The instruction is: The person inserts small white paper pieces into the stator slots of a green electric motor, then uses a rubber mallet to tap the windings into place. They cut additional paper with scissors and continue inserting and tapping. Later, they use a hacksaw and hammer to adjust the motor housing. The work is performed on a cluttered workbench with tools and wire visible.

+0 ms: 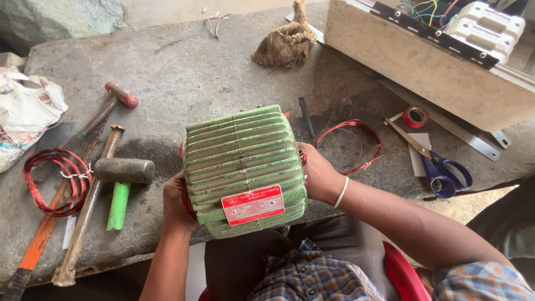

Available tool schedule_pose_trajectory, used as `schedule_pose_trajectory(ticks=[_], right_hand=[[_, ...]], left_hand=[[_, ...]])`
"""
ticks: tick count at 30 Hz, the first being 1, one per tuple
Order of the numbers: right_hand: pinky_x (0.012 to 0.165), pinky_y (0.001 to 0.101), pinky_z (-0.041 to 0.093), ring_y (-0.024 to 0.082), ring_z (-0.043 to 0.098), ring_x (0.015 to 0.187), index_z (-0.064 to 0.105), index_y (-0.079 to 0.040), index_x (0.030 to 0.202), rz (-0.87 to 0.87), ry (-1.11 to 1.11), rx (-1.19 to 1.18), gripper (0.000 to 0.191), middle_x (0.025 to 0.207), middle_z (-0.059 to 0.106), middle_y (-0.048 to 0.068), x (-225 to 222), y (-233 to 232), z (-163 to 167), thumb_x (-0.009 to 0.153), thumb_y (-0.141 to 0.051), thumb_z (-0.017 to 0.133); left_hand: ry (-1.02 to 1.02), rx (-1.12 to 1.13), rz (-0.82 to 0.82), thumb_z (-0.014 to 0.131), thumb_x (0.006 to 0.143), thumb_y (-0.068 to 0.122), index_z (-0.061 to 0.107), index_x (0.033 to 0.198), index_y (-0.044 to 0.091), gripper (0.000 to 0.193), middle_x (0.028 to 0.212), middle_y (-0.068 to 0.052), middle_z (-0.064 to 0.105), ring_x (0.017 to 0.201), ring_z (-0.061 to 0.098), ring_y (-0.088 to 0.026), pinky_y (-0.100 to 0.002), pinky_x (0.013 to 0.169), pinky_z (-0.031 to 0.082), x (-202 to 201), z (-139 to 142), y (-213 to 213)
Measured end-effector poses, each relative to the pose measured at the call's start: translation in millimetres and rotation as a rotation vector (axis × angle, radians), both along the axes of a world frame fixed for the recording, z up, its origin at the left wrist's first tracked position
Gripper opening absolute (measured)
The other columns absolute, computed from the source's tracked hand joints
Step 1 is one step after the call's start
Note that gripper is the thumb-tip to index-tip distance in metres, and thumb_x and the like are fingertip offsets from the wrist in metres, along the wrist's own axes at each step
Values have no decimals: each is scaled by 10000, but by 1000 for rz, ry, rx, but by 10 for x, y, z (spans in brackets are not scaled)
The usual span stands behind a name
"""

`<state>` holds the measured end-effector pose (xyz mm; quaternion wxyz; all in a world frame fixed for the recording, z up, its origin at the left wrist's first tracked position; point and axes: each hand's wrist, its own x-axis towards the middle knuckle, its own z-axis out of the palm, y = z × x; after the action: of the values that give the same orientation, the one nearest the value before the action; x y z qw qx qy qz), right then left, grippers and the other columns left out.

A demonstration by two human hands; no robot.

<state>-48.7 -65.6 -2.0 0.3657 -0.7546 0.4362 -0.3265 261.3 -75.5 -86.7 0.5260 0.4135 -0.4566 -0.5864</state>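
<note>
Ribbed green-painted metal motor housing (244, 161), glossy red label (252, 204), rough stone bench (184, 72)

Between the hands, a green ribbed motor housing (245, 167) with a red plate (252, 204). Red wire coils (54, 181) and a green-handled mallet (120, 187) lie left; blue-handled scissors (440, 170) and red tape (416, 116) lie right.

One green motor housing (245, 167) — two hammers (120, 184), perhaps three — two wire coils (56, 181).

A rough grey stone desk (184, 67) carries a green-handled mallet (121, 178), a red-tipped hammer (106, 108), two red copper wire coils (56, 181) (351, 145), blue-handled scissors (437, 167), a red tape roll (416, 116), a burlap bundle (285, 44) and a ribbed green metal motor housing (244, 167).
</note>
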Motion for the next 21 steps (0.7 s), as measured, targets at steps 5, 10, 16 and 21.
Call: schedule_pose_trajectory(ticks=[5,10,16,21], right_hand=[[905,370,582,342,705,1034,688,20,1122,85,99,-356,466,1147,725,192,-101,6,1,675,-19,815],[814,315,613,169,743,918,669,20,1147,-37,-22,-5,481,1059,765,127,-130,53,-104,669,39,730],[803,322,588,140,702,949,672,53,1143,31,-168,-103,448,1070,778,112,-203,95,-422,717,-14,795],[830,389,580,246,707,984,662,17,1226,-160,-617,404,443,1152,727,158,-259,-21,-613,832,-154,766]], left_hand=[[238,128,48,614,989,110,683,1198,-76,288,1080,-208,737,843,747,-205,-357,700,652,-28,55,-37],[-157,-64,77,628,982,149,731,1126,-24,247,1045,-189,758,845,756,-243,-397,694,641,-74,347,76],[-1195,-263,-41,784,736,185,777,902,95,189,873,-184,747,823,719,-366,-449,729,581,147,662,208],[-1515,-448,-309,689,755,156,742,754,91,84,860,-172,724,862,705,-371,-466,781,589,221,671,-32]])
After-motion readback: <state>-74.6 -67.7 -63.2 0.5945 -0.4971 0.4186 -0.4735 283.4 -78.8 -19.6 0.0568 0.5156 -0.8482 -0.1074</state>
